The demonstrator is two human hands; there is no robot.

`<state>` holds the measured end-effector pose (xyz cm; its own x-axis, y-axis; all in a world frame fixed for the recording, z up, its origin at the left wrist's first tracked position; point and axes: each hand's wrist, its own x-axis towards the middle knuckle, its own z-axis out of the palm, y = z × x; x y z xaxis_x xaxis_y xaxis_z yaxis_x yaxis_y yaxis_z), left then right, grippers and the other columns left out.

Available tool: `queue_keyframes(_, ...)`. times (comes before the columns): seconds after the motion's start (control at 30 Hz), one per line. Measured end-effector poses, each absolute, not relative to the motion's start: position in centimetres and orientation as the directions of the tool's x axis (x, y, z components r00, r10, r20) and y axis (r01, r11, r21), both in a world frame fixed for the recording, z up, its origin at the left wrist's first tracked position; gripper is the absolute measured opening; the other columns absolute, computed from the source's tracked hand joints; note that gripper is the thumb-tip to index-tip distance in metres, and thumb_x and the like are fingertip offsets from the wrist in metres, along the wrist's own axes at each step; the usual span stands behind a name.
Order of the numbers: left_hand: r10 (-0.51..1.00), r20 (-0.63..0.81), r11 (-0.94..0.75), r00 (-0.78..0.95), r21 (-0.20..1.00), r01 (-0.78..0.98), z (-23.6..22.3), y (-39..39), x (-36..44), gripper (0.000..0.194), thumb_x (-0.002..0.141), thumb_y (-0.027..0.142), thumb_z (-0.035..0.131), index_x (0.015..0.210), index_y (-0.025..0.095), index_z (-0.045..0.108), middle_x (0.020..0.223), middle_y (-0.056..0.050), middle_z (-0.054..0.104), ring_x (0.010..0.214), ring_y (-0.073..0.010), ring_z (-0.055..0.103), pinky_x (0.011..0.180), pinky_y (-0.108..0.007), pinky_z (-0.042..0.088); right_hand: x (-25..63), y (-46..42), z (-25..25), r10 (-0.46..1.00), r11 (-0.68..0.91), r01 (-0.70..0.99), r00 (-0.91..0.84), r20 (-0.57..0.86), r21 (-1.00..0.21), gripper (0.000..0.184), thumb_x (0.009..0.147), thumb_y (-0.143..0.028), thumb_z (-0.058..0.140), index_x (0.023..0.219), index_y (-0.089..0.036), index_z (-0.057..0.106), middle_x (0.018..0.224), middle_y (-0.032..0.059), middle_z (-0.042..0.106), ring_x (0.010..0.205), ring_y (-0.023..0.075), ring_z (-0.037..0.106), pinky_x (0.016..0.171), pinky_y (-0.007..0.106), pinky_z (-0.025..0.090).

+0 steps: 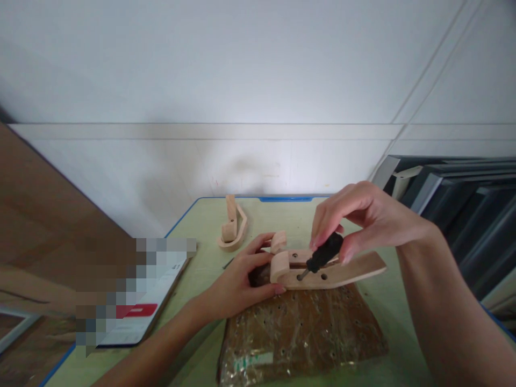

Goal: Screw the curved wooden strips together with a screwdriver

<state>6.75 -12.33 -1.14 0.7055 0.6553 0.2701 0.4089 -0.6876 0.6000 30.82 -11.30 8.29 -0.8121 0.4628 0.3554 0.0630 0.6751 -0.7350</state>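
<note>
My right hand (342, 220) grips a short screwdriver (327, 251) by its black handle. The screwdriver is tilted, and its tip meets a hole in a pale wooden piece (350, 271) with a curled end. My left hand (245, 274) is closed around the curled end, thumb along the near edge and fingers behind. A second wooden piece (296, 256) lies alongside, just behind the first. Both rest on a brown pad wrapped in clear plastic (302, 333), with small holes over its surface.
More curved wooden parts (231, 228) lie farther back on the pale green table (278, 212), which has a blue edge. A flat printed item (161, 301), partly blurred, lies at left. Dark panels (463, 215) lean at right. A white wall (250, 70) rises behind.
</note>
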Motion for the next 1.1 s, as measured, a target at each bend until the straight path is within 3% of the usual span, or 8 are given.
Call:
queue_keyframes(0.17,0.644,0.293,-0.699,0.706,0.599,0.390,-1.3,-12.3,6.8,0.034,0.075,0.034,0.059,0.107,0.025,0.056,0.132,-0.001,0.033,0.124,-0.0213,0.027,0.103,-0.030,0.025,30.3,-11.3,8.0,0.473,0.678,-0.010,-0.760,0.446,-0.735,0.017,0.060,-0.013,0.071,0.069,-0.010,0.057,0.079,0.0035,0.059,0.072,0.0083,0.053,0.057,0.020,0.039)
queue_keyframes(0.3,0.640,0.317,-0.708,0.700,0.597,0.377,-1.4,-12.3,6.7,0.034,0.074,0.033,0.060,0.107,0.026,0.055,0.133,0.000,0.031,0.124,-0.0209,0.029,0.102,-0.029,0.026,29.6,-11.3,7.5,0.577,0.629,0.008,-0.675,0.460,-0.777,0.032,0.059,-0.010,0.071,0.054,-0.012,0.039,0.074,0.0004,0.051,0.072,0.0075,0.050,0.051,0.016,0.036)
queue_keyframes(0.43,0.650,0.315,-0.703,0.692,0.595,0.390,-1.4,-12.4,6.7,0.033,0.074,0.034,0.060,0.105,0.024,0.056,0.131,-0.002,0.033,0.123,-0.0217,0.030,0.101,-0.030,0.028,29.2,-11.6,7.2,0.620,0.500,-0.023,-0.689,0.376,-0.866,0.037,0.064,-0.009,0.066,0.054,-0.015,0.031,0.074,0.0038,0.060,0.066,0.0089,0.056,0.043,0.014,0.038)
queue_keyframes(0.5,0.655,0.315,-0.700,0.687,0.594,0.396,-1.3,-12.4,6.7,0.034,0.073,0.035,0.061,0.105,0.024,0.056,0.130,-0.002,0.034,0.122,-0.0227,0.031,0.100,-0.032,0.029,29.1,-11.9,7.2,0.624,0.418,-0.040,-0.713,0.319,-0.908,0.033,0.067,-0.008,0.063,0.057,-0.015,0.033,0.077,0.0059,0.065,0.055,0.0061,0.055,0.037,0.013,0.038)
queue_keyframes(0.6,0.667,0.311,-0.687,0.677,0.609,0.397,-1.1,-12.5,6.8,0.032,0.073,0.035,0.061,0.103,0.023,0.058,0.129,-0.003,0.037,0.120,-0.0240,0.034,0.099,-0.035,0.031,29.1,-11.9,7.3,0.582,0.373,-0.082,-0.755,0.302,-0.924,0.015,0.067,-0.007,0.063,0.073,-0.011,0.050,0.075,0.0042,0.066,0.050,0.0036,0.054,0.036,0.010,0.039)
queue_keyframes(0.7,0.674,0.293,-0.666,0.678,0.638,0.386,-0.8,-12.6,7.0,0.030,0.073,0.035,0.061,0.100,0.022,0.059,0.126,-0.004,0.040,0.116,-0.0244,0.038,0.100,-0.038,0.030,29.4,-11.6,7.6,0.512,0.417,-0.070,-0.806,0.298,-0.906,0.019,0.073,-0.011,0.060,0.091,-0.008,0.060,0.077,0.0064,0.065,0.061,0.0053,0.057,0.043,0.010,0.043)
queue_keyframes(0.83,0.669,0.279,-0.659,0.689,0.652,0.376,-0.7,-12.6,7.1,0.031,0.073,0.035,0.060,0.102,0.022,0.059,0.128,-0.004,0.039,0.118,-0.0241,0.037,0.100,-0.038,0.029,30.2,-11.2,7.9,0.432,0.423,-0.047,-0.867,0.247,-0.905,0.026,0.085,-0.019,0.044,0.103,-0.007,0.058,0.093,0.0118,0.062,0.064,0.0057,0.058,0.055,0.017,0.048)
queue_keyframes(1.1,0.678,0.274,-0.666,0.683,0.623,0.410,-0.8,-12.7,6.8,0.035,0.074,0.037,0.059,0.105,0.023,0.058,0.131,-0.005,0.034,0.123,-0.0248,0.030,0.102,-0.038,0.026,30.6,-11.2,8.1,0.495,0.411,-0.025,-0.834,0.246,-0.911,0.022,0.083,-0.016,0.047,0.098,-0.009,0.061,0.091,0.0097,0.063,0.059,0.0055,0.060,0.053,0.016,0.049)
